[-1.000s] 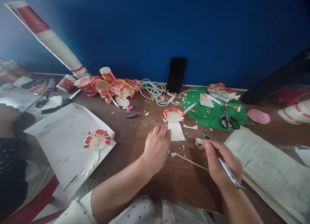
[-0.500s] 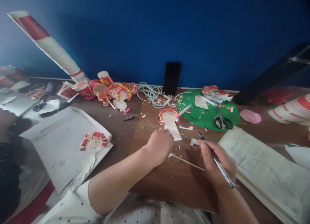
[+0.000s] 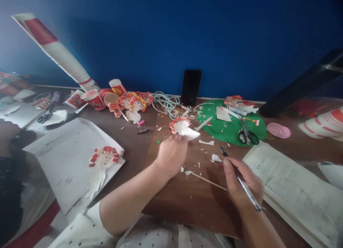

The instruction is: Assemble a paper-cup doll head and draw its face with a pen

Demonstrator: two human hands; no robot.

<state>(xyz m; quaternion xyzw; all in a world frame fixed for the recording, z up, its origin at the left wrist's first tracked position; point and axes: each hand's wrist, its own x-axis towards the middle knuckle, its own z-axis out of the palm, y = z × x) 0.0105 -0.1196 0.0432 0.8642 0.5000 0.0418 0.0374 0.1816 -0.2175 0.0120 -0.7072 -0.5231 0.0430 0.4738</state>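
My left hand [image 3: 173, 153] grips the lower part of a paper figure [image 3: 182, 127] with a red-and-white curled rim, tilting its white paper strip up to the right. My right hand [image 3: 242, 180] is closed round a pen [image 3: 248, 193], tip pointing up and away. A small white cap-like piece [image 3: 215, 158] lies by the pen's tip. Between my hands, a thin wooden stick [image 3: 209, 182] and paper scraps [image 3: 188, 173] rest on the brown board [image 3: 193, 208].
A green paper disc [image 3: 222, 128] bears scissors [image 3: 248, 136] and scraps. A phone [image 3: 191, 87] leans on the blue wall. To the left lies a finished-looking paper doll [image 3: 104, 158] on a white envelope [image 3: 59, 162]. A paper packet [image 3: 292, 183] is at right; paper cups [image 3: 93, 99] stand behind.
My left hand has shifted slightly left, lifting and turning the paper figure so its strip points right rather than toward me. My right hand stays nearly still with the pen.
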